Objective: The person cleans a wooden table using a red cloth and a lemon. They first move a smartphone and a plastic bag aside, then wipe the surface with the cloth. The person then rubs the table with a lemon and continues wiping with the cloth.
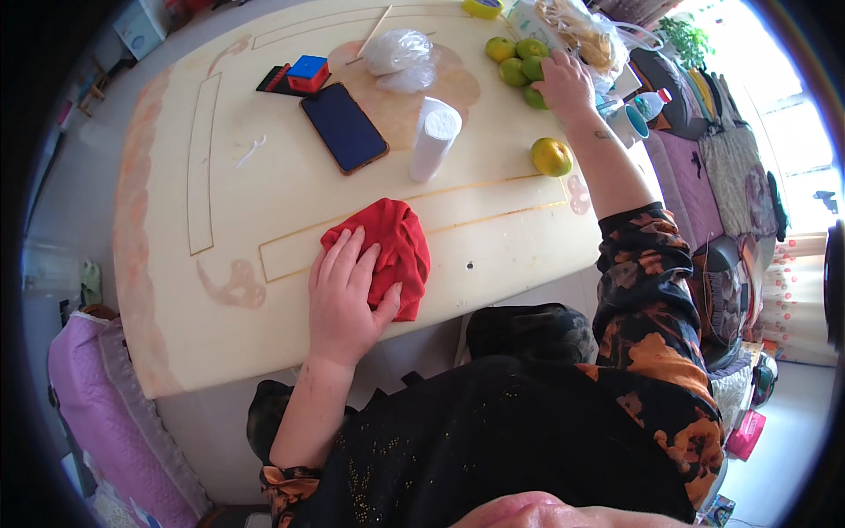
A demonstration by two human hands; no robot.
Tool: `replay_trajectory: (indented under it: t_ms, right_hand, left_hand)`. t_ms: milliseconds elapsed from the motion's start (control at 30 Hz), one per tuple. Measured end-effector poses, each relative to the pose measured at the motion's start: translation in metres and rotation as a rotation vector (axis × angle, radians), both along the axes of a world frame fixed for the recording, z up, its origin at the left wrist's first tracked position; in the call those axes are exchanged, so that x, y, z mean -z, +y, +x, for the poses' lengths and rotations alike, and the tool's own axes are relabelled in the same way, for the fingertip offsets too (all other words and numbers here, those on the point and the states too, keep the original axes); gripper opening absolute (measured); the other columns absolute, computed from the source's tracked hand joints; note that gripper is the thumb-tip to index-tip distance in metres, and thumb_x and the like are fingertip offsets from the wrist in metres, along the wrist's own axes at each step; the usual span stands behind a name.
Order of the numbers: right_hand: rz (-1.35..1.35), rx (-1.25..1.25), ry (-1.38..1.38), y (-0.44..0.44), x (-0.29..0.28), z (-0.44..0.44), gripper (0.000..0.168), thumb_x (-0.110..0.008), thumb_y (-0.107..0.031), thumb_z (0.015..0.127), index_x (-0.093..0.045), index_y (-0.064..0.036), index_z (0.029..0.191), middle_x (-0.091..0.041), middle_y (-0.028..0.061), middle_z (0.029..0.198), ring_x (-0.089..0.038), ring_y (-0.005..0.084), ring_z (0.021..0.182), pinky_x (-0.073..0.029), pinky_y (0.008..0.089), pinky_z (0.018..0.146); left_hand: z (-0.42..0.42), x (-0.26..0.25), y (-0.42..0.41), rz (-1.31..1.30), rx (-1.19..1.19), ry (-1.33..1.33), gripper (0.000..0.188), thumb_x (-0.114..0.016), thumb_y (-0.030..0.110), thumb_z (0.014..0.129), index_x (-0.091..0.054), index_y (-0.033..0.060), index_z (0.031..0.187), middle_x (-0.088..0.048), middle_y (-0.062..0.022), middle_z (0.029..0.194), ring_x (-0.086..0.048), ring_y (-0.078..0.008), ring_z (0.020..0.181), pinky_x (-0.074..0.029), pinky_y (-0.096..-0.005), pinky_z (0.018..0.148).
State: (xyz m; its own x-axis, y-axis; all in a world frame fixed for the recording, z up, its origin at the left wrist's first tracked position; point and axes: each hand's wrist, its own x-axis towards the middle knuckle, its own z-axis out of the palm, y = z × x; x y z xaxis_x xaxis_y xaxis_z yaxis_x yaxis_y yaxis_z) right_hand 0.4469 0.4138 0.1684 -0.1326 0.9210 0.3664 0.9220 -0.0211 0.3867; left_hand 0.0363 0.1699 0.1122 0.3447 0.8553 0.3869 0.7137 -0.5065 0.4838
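My left hand (346,297) lies with spread fingers on a bunched red cloth (399,254) near the table's front edge. Far to the right, my right hand (566,86) reaches over a cluster of green citrus fruits (511,71), its fingers touching those on the right side; its grip is partly hidden. One yellow-green citrus fruit (551,157) sits apart, nearer to me. Between the hands stands a roll of white paper or film (436,142). A dark-screened smartphone (345,129) lies to its left.
Clear plastic bags (399,56), a thin stick (376,28) and a blue-and-red box (308,72) are farther back on the table (158,264). At the right edge are a filled plastic bag (587,36), a mug (627,125) and a bottle (650,103). A yellow tape roll (483,6) lies at the back.
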Motion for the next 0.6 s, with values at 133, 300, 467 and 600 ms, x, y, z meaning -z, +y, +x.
replay_trajectory:
  t_ms: [133, 300, 467, 600]
  right_hand:
    - [-0.055, 0.092, 0.054, -0.015, -0.019, -0.006, 0.038, -0.076, -0.032, 0.083, -0.068, -0.01, 0.113, -0.055, 0.0083, 0.126, -0.053, 0.0295, 0.123, -0.043, 0.0441, 0.103]
    - [0.155, -0.023, 0.223, -0.051, -0.038, -0.008, 0.033, -0.073, -0.027, 0.084, -0.069, -0.008, 0.111, -0.058, 0.0126, 0.133, -0.055, 0.0329, 0.123, -0.045, 0.043, 0.103]
    - [0.365, -0.317, 0.687, -0.168, -0.027, -0.08, 0.027, -0.07, -0.017, 0.085, -0.066, -0.007, 0.11, -0.064, 0.0137, 0.12, -0.061, 0.0334, 0.113, -0.049, 0.0418, 0.097]
    - [-0.009, -0.241, 0.894, -0.243, 0.037, -0.115, 0.047, -0.075, -0.025, 0.084, -0.061, -0.005, 0.124, -0.058, 0.0187, 0.13, -0.055, 0.0358, 0.123, -0.046, 0.0435, 0.102]
  left_hand:
    - [-0.001, -0.001, -0.003, 0.019, 0.0, 0.011, 0.049, -0.071, 0.027, 0.081, -0.064, -0.003, 0.119, -0.056, -0.0207, 0.137, -0.05, -0.0377, 0.13, -0.038, -0.0491, 0.109]
    - [0.002, 0.003, -0.001, 0.058, 0.021, -0.007, 0.048, -0.071, 0.026, 0.081, -0.064, -0.0024, 0.119, -0.057, -0.0196, 0.136, -0.05, -0.0365, 0.13, -0.038, -0.0484, 0.109]
    - [-0.003, 0.004, -0.007, 0.098, -0.013, -0.006, 0.046, -0.071, 0.027, 0.081, -0.065, -0.0011, 0.117, -0.057, -0.0192, 0.135, -0.05, -0.0363, 0.129, -0.039, -0.0478, 0.109]
    - [0.001, 0.013, -0.003, 0.119, -0.016, 0.029, 0.049, -0.069, 0.034, 0.085, -0.065, -0.0014, 0.118, -0.057, -0.0202, 0.136, -0.049, -0.035, 0.131, -0.037, -0.0469, 0.111]
